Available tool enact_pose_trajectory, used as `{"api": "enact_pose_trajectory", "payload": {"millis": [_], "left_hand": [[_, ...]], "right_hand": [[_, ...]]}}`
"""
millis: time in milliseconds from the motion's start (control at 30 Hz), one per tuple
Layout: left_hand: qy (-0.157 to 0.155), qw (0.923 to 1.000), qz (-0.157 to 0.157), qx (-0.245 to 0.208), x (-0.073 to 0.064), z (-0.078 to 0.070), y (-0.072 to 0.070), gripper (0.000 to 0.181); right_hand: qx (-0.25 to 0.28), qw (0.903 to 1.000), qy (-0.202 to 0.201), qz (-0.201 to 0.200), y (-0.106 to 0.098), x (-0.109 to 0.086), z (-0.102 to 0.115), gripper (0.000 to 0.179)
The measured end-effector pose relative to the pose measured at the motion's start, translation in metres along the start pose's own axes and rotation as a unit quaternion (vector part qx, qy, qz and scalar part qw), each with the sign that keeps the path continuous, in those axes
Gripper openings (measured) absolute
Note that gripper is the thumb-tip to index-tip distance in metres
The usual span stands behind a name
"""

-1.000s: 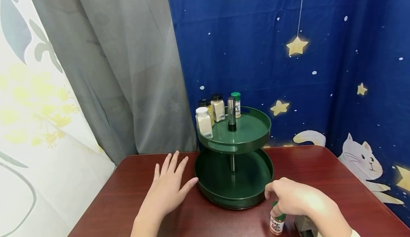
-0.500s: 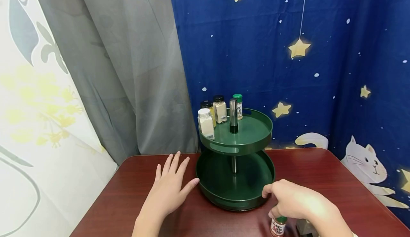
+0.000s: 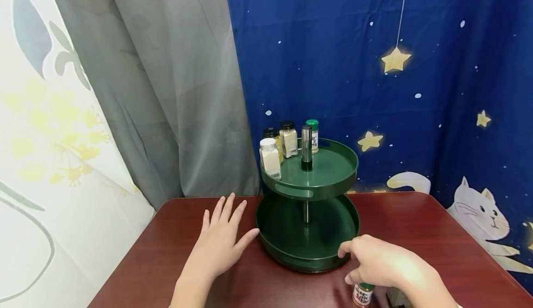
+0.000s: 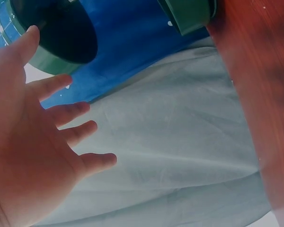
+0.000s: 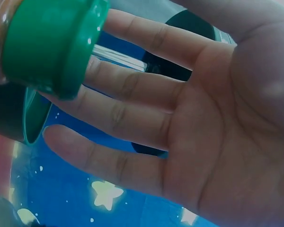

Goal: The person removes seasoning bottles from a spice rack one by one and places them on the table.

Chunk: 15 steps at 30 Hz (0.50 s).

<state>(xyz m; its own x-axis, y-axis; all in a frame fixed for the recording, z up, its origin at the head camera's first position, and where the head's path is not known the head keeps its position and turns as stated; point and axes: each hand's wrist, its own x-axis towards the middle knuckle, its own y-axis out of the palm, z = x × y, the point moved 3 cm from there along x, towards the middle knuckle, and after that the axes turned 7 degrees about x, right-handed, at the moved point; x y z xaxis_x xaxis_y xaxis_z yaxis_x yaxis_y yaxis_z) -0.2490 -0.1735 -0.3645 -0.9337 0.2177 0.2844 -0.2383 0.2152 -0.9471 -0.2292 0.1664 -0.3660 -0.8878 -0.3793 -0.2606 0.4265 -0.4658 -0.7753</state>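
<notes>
My left hand (image 3: 218,243) is spread, fingers straight, left of a green two-tier rack (image 3: 291,259); its thumb tip is near the lower tray's rim. In the left wrist view the same hand (image 4: 33,127) holds nothing. My right hand (image 3: 381,259) hovers over a small spice bottle (image 3: 362,295) with a green cap, right of the rack. Thumb and index stand apart, the thumb off the cap. The right wrist view shows extended fingers (image 5: 128,90) behind the green cap (image 5: 52,45). The bottle's lower end is cut off in the head view.
The rack's upper tray holds a white-capped jar (image 3: 270,159), two black-capped jars (image 3: 289,140) and a green-capped bottle (image 3: 315,137) around the metal post (image 3: 306,146). A partly hidden container (image 3: 395,298) stands under my right wrist. Curtains (image 3: 208,113) hang behind the reddish-brown table (image 3: 158,252).
My right hand has come off the green-capped bottle: its thumb, earlier at the cap, has moved left and away. The left hand keeps its place. The head view has shifted slightly.
</notes>
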Motion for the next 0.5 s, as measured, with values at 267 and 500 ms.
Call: {"api": "enact_pose_trajectory", "payload": {"millis": [267, 500], "left_hand": [[0.001, 1.0000, 0.000, -0.004, -0.0016, -0.0013, -0.0020, 0.077], [0.002, 1.0000, 0.003, -0.007, -0.0016, -0.0037, -0.0033, 0.076]], "right_hand": [[0.001, 1.0000, 0.008, 0.001, 0.0021, -0.0012, 0.0025, 0.036], [-0.025, 0.9996, -0.010, -0.005, 0.0013, -0.0034, 0.0053, 0.036]]}}
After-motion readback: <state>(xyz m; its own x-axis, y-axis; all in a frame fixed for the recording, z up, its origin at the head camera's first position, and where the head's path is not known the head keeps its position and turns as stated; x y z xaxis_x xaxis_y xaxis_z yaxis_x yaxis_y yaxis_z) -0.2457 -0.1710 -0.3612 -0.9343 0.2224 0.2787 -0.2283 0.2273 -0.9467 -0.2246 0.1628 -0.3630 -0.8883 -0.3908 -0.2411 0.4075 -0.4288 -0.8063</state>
